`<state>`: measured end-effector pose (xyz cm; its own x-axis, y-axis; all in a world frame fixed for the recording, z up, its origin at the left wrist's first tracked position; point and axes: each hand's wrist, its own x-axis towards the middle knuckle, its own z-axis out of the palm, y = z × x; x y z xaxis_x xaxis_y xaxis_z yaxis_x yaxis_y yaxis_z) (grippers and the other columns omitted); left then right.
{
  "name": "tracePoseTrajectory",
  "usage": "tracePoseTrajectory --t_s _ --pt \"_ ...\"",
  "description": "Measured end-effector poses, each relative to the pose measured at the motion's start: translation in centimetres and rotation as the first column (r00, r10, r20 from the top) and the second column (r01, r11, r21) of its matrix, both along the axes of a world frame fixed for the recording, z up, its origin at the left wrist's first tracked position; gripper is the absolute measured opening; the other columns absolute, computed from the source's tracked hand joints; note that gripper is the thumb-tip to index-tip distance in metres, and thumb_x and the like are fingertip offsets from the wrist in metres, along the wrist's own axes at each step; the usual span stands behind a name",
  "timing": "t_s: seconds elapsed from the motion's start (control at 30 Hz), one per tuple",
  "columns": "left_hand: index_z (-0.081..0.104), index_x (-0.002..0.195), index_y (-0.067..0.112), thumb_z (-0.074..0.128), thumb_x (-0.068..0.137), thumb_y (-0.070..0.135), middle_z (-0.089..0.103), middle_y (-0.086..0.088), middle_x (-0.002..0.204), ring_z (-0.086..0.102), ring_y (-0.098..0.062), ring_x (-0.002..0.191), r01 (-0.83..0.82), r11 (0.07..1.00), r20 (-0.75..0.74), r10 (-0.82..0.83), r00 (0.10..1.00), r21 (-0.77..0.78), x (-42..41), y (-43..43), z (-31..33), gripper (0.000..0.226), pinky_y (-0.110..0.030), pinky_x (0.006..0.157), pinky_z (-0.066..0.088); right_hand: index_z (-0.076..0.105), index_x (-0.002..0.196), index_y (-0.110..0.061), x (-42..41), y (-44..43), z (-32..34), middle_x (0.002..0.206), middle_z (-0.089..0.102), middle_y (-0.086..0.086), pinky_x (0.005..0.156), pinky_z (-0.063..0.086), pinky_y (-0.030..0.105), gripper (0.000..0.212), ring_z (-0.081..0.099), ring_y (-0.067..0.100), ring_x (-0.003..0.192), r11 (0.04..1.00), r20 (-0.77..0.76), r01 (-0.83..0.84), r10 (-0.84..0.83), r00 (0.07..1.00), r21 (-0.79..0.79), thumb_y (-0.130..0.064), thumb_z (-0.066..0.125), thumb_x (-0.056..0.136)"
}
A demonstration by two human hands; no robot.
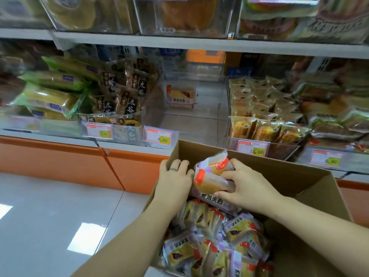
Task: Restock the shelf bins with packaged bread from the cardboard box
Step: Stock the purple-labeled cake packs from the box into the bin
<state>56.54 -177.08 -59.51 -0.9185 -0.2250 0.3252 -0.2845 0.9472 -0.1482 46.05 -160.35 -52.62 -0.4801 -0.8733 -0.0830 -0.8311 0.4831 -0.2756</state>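
Head view shows the pick-up step in hand: both hands are inside the cardboard box (279,164), which stands near and below the shelf front. The right hand (245,186) grasps a bundle of bread packets (211,176) from the right, fingers spread across the wrappers and thumb underneath; the left hand (175,176) is cupped against the bundle's left side with fingers curled, so the bundle is clamped between the two. The bundle sits at the far end of the box, raised above the loose packets (215,242) that fill the near end. Judged destination is the centre bin (199,116), a clear bin holding one lone packet (180,96) of matching purple wrapper, marked by the price tag (158,136) reading 8.80. The next move calls for a lift up and away over the box's far wall and the bin's clear front lip — the likeliest snag. Slick wrappers may slide apart if the squeeze slackens. The left bin (123,92) of dark packets and the right bin (259,108) of yellow cakes stand just beside the target, and the upper shelf (199,45) limits headroom — entry should be low and straight.
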Motion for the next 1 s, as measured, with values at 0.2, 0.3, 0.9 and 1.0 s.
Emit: tracePoseTrajectory --t_s 0.2,0.3,0.9,1.0 --pt "0.070 0.075 0.016 0.082 0.044 0.015 0.066 -0.005 0.094 0.064 -0.025 0.082 0.004 0.999 -0.070 -0.001 0.998 0.038 0.5 1.1 0.4 0.033 -0.042 0.068 0.047 0.065 0.095 -0.026 -0.2 0.3 -0.3 0.090 0.037 -0.011 0.061 0.041 0.021 0.036 0.046 0.008 0.080 0.999 -0.029 0.045 -0.044 0.999 0.026 -0.057 0.063 0.077" --pt "0.067 0.073 0.016 0.080 0.045 0.012 0.066 -0.005 0.098 0.064 -0.026 0.083 0.022 0.999 -0.085 -0.018 0.996 0.048 1.2 1.6 0.4 0.031 -0.043 0.069 0.046 0.066 0.097 -0.025 -0.6 0.5 0.4 0.092 0.038 -0.012 0.063 0.041 0.022 0.036 0.046 0.007 0.085 0.999 -0.023 0.043 -0.043 0.999 0.021 -0.055 0.064 0.077" --pt "0.071 0.074 0.015 0.079 0.046 0.006 0.068 -0.011 0.107 0.063 -0.032 0.093 -0.194 0.978 -0.013 0.196 0.981 0.081 4.1 0.4 1.2 0.031 -0.037 0.070 0.041 0.066 0.103 -0.025 -1.0 -0.6 1.7 0.092 0.039 -0.009 0.064 0.038 0.021 0.039 0.045 0.008 0.084 0.996 -0.070 -0.078 0.080 0.994 0.036 -0.054 0.066 0.077" --pt "0.069 0.067 0.012 0.082 0.042 0.004 0.068 -0.012 0.104 0.063 -0.032 0.093 -0.235 0.971 0.024 0.234 0.972 0.049 4.5 -0.6 1.7 0.030 -0.036 0.063 0.044 0.067 0.104 -0.025 -1.2 -1.6 2.0 0.090 0.038 -0.010 0.062 0.038 0.021 0.039 0.045 0.008 0.083 0.994 -0.083 -0.109 0.110 0.990 0.005 -0.054 0.066 0.078"
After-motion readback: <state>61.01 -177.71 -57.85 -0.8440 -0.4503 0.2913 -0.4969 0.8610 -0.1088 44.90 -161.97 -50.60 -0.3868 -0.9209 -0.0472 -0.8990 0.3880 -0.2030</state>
